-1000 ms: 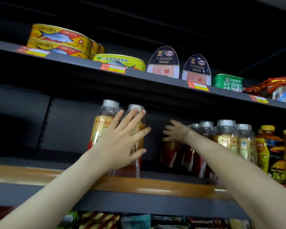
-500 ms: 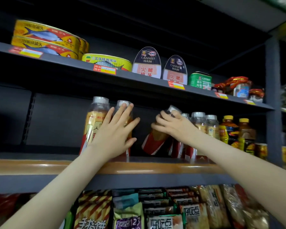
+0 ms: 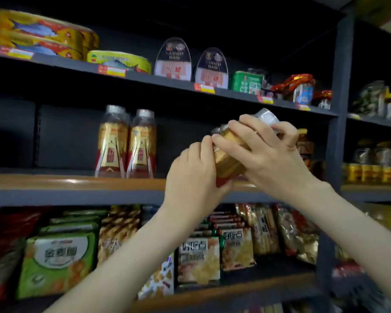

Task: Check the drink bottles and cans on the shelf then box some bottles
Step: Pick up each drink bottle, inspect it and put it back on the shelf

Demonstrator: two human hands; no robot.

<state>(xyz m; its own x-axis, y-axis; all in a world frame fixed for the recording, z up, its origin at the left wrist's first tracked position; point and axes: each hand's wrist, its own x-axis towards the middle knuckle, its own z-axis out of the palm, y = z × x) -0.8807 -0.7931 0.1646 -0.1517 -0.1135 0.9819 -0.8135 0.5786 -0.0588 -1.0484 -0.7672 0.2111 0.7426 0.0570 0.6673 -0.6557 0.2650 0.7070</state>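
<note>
Drinks shelf (image 3: 77,181): pulled one bottle (image 3: 229,161) clear, tilted; wrapped fingers (image 3: 230,142) of left hand (image 3: 194,175) and right hand (image 3: 271,159) round it. Checking stage; boxing pending.

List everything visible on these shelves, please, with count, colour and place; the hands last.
fish tins: several, yellow, stacked, top shelf left
oval tin: one, green and yellow, top shelf, beside the fish tins
canned ham tins: two, dark and pink, top shelf middle
green tin: one, green, top shelf, right of the ham
standing bottles: two in front, gold and red labels, middle shelf
held bottle: one, gold label, tilted, before the middle shelf
snack packets: many, mixed colours, lower shelf
left hand: one, grips the held bottle's lower end
right hand: one, grips its upper part
</note>
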